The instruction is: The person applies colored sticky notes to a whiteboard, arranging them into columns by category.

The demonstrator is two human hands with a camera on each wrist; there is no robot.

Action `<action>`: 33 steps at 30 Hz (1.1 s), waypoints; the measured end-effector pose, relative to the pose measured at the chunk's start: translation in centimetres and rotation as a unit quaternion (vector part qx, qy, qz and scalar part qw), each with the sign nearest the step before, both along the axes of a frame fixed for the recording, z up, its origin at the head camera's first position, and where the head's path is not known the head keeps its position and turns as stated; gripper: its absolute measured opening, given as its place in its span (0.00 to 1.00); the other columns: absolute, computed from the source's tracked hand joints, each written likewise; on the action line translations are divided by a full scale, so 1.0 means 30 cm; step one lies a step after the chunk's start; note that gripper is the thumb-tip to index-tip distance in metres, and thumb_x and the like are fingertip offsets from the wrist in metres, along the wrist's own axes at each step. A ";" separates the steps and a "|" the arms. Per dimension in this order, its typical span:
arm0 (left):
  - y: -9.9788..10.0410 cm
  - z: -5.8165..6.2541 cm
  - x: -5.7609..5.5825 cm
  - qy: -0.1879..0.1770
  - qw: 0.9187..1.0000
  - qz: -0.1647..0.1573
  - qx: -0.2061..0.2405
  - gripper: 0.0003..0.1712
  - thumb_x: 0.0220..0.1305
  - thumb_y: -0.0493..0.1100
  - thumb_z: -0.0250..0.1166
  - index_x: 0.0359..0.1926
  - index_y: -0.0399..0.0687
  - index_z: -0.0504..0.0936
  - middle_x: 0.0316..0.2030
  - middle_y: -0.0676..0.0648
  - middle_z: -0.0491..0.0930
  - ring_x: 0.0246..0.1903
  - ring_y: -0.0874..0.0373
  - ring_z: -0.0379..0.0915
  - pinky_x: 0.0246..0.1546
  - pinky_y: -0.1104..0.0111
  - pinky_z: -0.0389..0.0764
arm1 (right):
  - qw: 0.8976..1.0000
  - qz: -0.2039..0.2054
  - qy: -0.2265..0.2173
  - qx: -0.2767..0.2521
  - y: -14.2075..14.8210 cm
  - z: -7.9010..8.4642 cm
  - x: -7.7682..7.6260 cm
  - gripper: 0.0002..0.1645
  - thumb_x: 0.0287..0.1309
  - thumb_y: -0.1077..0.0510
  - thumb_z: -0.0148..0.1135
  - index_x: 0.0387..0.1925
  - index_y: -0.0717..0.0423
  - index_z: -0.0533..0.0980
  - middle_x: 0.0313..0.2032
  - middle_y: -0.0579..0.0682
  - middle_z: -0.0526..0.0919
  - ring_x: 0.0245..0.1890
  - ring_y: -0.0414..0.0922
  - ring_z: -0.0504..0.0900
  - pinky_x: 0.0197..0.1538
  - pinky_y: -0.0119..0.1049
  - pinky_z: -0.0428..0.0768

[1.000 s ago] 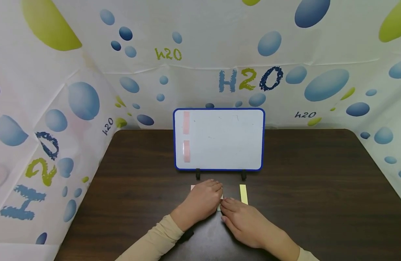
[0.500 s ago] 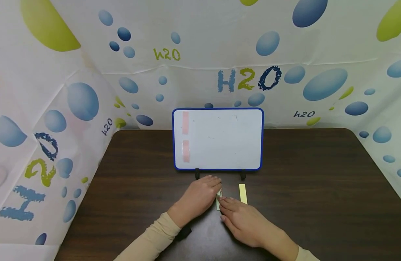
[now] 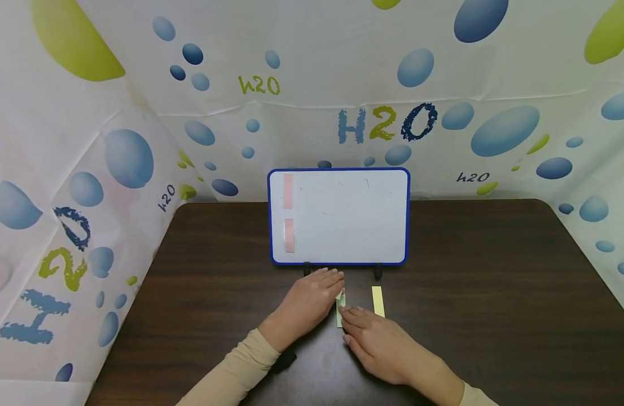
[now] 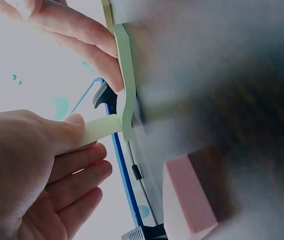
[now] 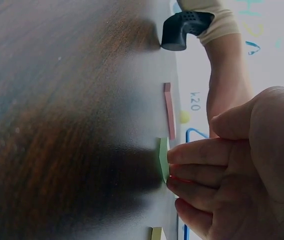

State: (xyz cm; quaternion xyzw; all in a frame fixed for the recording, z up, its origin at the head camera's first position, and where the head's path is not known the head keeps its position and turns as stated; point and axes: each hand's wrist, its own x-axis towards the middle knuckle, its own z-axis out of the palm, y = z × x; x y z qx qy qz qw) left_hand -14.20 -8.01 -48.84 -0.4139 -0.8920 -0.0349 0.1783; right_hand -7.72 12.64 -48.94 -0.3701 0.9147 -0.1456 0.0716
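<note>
Pinching the green strip with your left hand, you hold it raised near the green pad's far end. The pad runs near to far on the table, left of your right hand, whose straight fingers touch it

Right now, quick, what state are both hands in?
Left hand: holding the green sheet in a pinch.
Right hand: open, touching the green pad.
</note>
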 end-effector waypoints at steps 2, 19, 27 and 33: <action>0.000 -0.001 0.000 0.002 1.000 0.002 0.002 0.13 0.67 0.39 0.68 0.51 0.46 0.89 0.54 0.49 0.87 0.57 0.59 0.83 0.64 0.67 0.79 | 1.000 -0.001 0.003 -0.001 0.000 -0.001 0.000 0.27 0.78 0.49 0.46 0.68 0.60 0.74 0.70 0.55 0.75 0.71 0.50 0.73 0.72 0.47 0.74; -0.012 -0.005 -0.006 0.001 1.000 0.009 0.025 0.12 0.67 0.39 0.68 0.50 0.44 0.89 0.54 0.48 0.87 0.57 0.57 0.83 0.63 0.67 0.80 | 1.000 -0.007 0.009 -0.019 0.001 -0.006 0.000 0.26 0.78 0.50 0.48 0.67 0.60 0.75 0.69 0.54 0.76 0.70 0.48 0.74 0.71 0.46 0.75; -0.013 0.000 -0.012 0.021 0.998 0.008 0.053 0.12 0.68 0.40 0.68 0.51 0.44 0.89 0.53 0.47 0.88 0.55 0.56 0.84 0.62 0.65 0.82 | 0.999 -0.005 0.030 -0.026 -0.003 -0.008 0.002 0.25 0.77 0.51 0.49 0.65 0.61 0.76 0.67 0.55 0.77 0.69 0.49 0.76 0.70 0.46 0.77; -0.016 0.007 -0.012 0.024 0.998 0.007 0.063 0.13 0.67 0.40 0.69 0.51 0.43 0.88 0.53 0.47 0.88 0.55 0.55 0.85 0.62 0.64 0.82 | 0.999 -0.009 0.019 -0.024 -0.001 -0.007 0.003 0.26 0.77 0.51 0.49 0.66 0.60 0.76 0.68 0.55 0.77 0.70 0.49 0.75 0.70 0.46 0.76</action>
